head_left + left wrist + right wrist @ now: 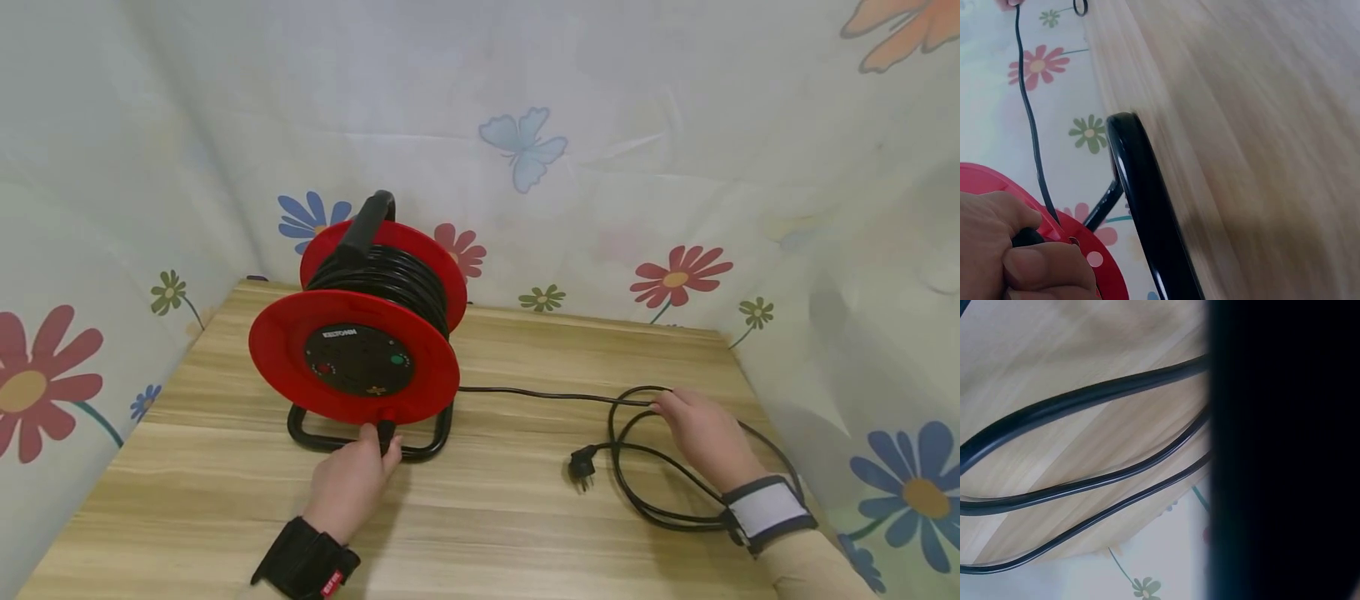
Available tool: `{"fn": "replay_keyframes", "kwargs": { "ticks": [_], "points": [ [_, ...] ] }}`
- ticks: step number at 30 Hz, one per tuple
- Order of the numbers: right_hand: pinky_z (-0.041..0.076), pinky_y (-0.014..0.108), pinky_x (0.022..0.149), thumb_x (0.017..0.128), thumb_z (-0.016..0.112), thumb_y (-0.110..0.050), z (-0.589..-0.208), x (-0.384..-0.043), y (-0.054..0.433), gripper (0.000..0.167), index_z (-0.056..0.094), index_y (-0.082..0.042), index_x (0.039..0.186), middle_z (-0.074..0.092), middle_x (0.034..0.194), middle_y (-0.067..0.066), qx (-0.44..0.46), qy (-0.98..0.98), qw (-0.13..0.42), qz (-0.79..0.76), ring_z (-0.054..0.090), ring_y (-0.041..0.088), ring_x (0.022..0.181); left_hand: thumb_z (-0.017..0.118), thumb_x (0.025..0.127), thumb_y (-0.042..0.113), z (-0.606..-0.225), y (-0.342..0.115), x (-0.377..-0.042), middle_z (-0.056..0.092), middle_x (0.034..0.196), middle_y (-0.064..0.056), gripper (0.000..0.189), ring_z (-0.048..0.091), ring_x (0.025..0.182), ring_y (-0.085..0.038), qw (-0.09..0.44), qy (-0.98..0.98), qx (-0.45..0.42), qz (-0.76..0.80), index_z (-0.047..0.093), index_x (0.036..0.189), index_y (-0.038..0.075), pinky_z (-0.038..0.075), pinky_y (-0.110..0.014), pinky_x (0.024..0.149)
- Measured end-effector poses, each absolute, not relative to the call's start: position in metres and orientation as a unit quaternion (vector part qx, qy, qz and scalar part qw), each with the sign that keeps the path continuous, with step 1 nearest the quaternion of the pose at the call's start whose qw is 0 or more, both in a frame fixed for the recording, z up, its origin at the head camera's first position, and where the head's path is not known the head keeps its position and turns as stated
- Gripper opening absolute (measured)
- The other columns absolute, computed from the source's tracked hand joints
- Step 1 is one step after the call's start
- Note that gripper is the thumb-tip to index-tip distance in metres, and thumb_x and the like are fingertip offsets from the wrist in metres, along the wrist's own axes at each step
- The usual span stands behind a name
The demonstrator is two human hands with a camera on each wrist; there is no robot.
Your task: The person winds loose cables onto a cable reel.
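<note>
A red cable reel (270, 350) with black cable (397, 279) wound on its drum stands on the left of the table. My left hand (348, 483) grips the black crank knob (386, 433) at the low edge of the front disc; the left wrist view shows fingers curled round it. From the drum the cable runs right to my right hand (705, 433), which pinches it between thumb and fingers. Loose loops of cable (626, 483) lie under and around that hand, and the plug (581, 467) rests left of them. In the right wrist view a dark shape covers the hand.
The reel's black tube stand (322, 442) sits on the wooden table (510, 500), and its carrying handle (363, 225) points up. A flower-patterned cloth (600, 225) hangs behind and at both sides of the table, close to its edges.
</note>
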State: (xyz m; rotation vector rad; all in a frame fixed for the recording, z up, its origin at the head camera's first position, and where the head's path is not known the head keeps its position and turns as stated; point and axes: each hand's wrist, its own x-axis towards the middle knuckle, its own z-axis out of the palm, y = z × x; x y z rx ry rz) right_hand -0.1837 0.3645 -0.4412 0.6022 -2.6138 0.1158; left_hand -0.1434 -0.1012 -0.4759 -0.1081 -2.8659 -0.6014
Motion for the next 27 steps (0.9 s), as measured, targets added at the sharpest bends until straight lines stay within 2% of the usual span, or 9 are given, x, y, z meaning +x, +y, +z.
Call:
{"fn": "replay_keyframes", "kwargs": {
  "ticks": [5,10,14,18,20,23,25,27],
  "points": [
    [0.048,0.039,0.057,0.088,0.069,-0.009,-0.439,-0.184,0.365,0.008,0.061,-0.01,0.089,0.055,0.074,-0.002,0.203,-0.958,0.193,0.055,0.058,0.017,0.065,0.062,0.093,0.036,-0.477,-0.102,-0.143,0.047,0.048,-0.008,0.038,0.051,0.041,-0.028,0.117,-0.972,-0.042,-0.2,0.051,0.079,0.002,0.034,-0.041,0.037],
    [0.043,0.039,0.055,0.095,0.059,-0.004,-0.424,-0.177,0.375,0.007,0.054,-0.005,0.089,0.05,0.07,0.0,0.167,-0.971,0.151,0.079,0.049,0.016,0.06,0.061,0.092,0.034,-0.477,-0.1,-0.143,0.048,0.048,-0.009,0.037,0.051,0.042,-0.029,0.129,-0.971,-0.05,-0.195,0.051,0.078,0.002,0.035,-0.042,0.037],
    [0.041,0.037,0.052,0.096,0.054,0.0,-0.409,-0.169,0.383,0.005,0.051,-0.001,0.092,0.047,0.068,0.001,0.166,-0.971,0.151,0.084,0.045,0.014,0.058,0.061,0.093,0.034,-0.475,-0.102,-0.142,0.047,0.049,-0.008,0.037,0.051,0.042,-0.028,0.115,-0.971,-0.04,-0.204,0.049,0.077,0.003,0.034,-0.041,0.037],
    [0.038,0.034,0.051,0.101,0.046,-0.003,-0.396,-0.164,0.386,0.006,0.047,-0.002,0.096,0.047,0.068,0.001,0.15,-0.973,0.132,0.119,0.043,0.013,0.056,0.061,0.093,0.034,-0.472,-0.106,-0.141,0.045,0.049,-0.006,0.037,0.049,0.042,-0.026,0.1,-0.971,-0.032,-0.213,0.049,0.078,0.002,0.033,-0.039,0.037],
    [0.037,0.033,0.049,0.105,0.039,-0.011,-0.39,-0.164,0.389,0.012,0.046,-0.003,0.099,0.048,0.066,0.002,0.121,-0.975,0.094,0.16,0.046,0.014,0.054,0.06,0.093,0.034,-0.472,-0.107,-0.141,0.046,0.049,-0.006,0.037,0.049,0.042,-0.026,0.097,-0.972,-0.033,-0.213,0.049,0.078,0.002,0.033,-0.039,0.037],
    [0.039,0.034,0.046,0.106,0.035,-0.033,-0.377,-0.164,0.394,0.033,0.048,-0.003,0.109,0.046,0.062,0.003,0.059,-0.966,0.012,0.251,0.047,0.017,0.049,0.061,0.093,0.034,-0.472,-0.106,-0.141,0.046,0.049,-0.006,0.037,0.049,0.041,-0.026,0.103,-0.971,-0.036,-0.214,0.05,0.078,0.002,0.033,-0.039,0.037],
    [0.038,0.035,0.046,0.103,0.037,-0.044,-0.363,-0.164,0.401,0.046,0.049,-0.003,0.118,0.043,0.061,0.002,0.014,-0.944,-0.051,0.327,0.044,0.016,0.049,0.062,0.092,0.034,-0.473,-0.105,-0.141,0.045,0.048,-0.006,0.037,0.049,0.041,-0.026,0.109,-0.97,-0.036,-0.212,0.05,0.078,0.002,0.033,-0.039,0.037],
    [0.037,0.036,0.048,0.102,0.04,-0.044,-0.349,-0.162,0.409,0.051,0.049,0.001,0.123,0.037,0.064,0.0,0.0,-0.912,-0.107,0.396,0.033,0.017,0.048,0.062,0.092,0.034,-0.474,-0.105,-0.142,0.045,0.048,-0.007,0.037,0.05,0.041,-0.027,0.111,-0.971,-0.037,-0.211,0.05,0.079,0.002,0.034,-0.04,0.037]
  ]
}}
